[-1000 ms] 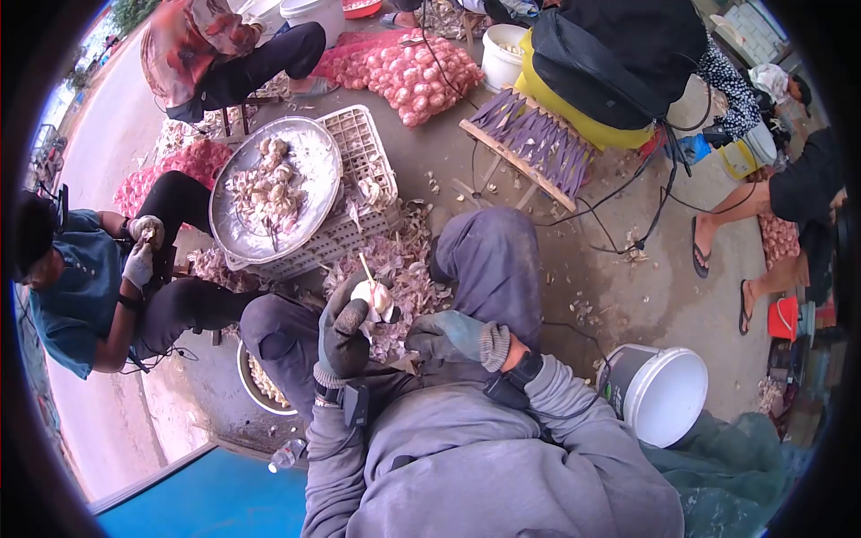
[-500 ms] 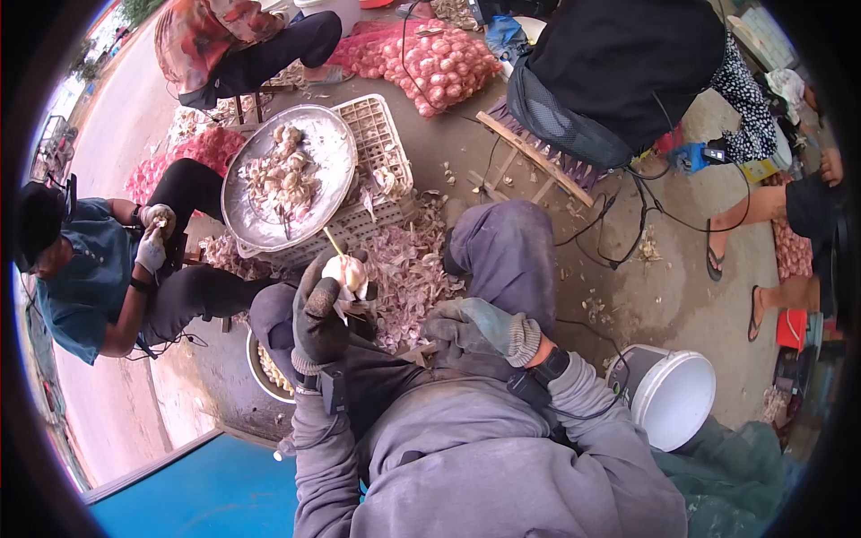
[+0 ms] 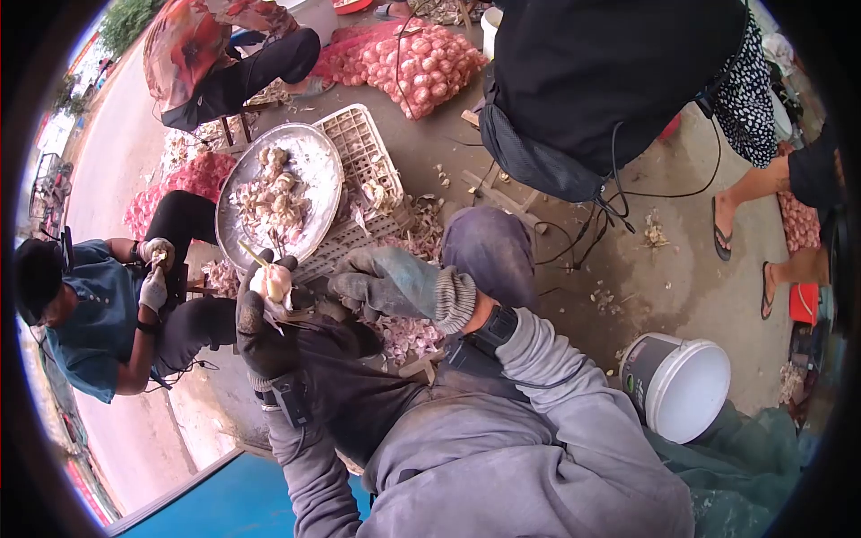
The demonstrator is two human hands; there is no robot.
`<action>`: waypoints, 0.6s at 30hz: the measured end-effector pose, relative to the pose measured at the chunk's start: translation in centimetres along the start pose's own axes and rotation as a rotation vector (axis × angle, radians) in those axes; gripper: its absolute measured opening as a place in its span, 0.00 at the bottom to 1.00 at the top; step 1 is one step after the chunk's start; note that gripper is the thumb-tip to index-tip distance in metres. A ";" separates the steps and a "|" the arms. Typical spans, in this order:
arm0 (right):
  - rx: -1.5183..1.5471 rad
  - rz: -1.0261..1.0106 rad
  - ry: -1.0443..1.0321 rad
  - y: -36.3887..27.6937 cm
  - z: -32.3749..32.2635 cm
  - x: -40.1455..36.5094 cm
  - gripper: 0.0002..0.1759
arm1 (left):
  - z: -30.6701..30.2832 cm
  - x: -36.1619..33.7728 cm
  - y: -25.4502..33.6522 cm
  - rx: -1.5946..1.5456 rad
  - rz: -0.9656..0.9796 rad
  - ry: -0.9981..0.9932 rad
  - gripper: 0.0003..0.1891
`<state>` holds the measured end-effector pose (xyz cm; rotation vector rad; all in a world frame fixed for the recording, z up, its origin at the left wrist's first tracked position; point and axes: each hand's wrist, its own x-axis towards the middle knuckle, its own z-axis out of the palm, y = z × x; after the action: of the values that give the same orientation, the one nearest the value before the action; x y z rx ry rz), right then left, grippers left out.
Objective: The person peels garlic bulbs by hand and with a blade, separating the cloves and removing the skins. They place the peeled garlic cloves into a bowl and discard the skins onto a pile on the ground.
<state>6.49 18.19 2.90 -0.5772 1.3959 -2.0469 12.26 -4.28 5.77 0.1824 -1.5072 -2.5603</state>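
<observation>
My left hand [image 3: 265,327], in a dark dirty glove, is closed around a garlic bulb [image 3: 272,283] with its stem pointing up and left. My right hand [image 3: 390,285], in a grey-green glove, is just right of the bulb, apart from it, with its fingers curled; what they hold, if anything, is hidden. Beyond my hands a round metal pan [image 3: 316,213] with several garlic bulbs [image 3: 269,202] rests on white plastic crates [image 3: 381,154]. Loose garlic skins [image 3: 408,339] lie below, between my knees.
At the left sits a co-worker [image 3: 99,305] with gloved hands together. Another person [image 3: 224,63] sits at the upper left. Red net bags of garlic [image 3: 421,67] lie beyond the crates. A white bucket [image 3: 686,390] lies at the right, and cables [image 3: 619,193] hang near a black backpack.
My left hand has moved left with the bulb. My right hand has moved left and up, closer to the bulb. The view has shifted, and the person at the upper right has moved.
</observation>
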 end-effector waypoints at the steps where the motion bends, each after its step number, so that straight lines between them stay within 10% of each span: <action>1: -0.004 0.034 0.002 -0.7 0.1 0.8 0.10 | -1.6 0.7 0.1 -0.049 -0.017 -0.060 0.38; 7: -0.095 -0.045 0.095 -3.9 0.0 6.2 0.14 | -0.9 3.5 1.7 0.423 0.243 0.010 0.25; 11: -0.217 -0.278 0.100 -8.1 1.0 8.8 0.17 | -8.5 6.4 0.2 1.422 0.864 0.090 0.37; 14: -0.304 -0.378 0.071 -8.1 1.3 11.0 0.18 | -6.9 9.2 0.1 0.923 0.638 0.173 0.43; 16: -0.200 -0.296 0.044 -8.2 1.5 11.7 0.17 | -6.7 10.4 0.5 1.520 0.717 0.316 0.36; 18: -0.291 -0.341 0.081 -7.7 1.3 13.1 0.17 | -9.4 12.6 -0.4 0.472 0.423 0.060 0.31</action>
<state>-3.96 10.54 10.88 -0.9190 1.7599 -2.1578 1.62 -14.69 0.63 -0.0063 -1.8674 -1.8398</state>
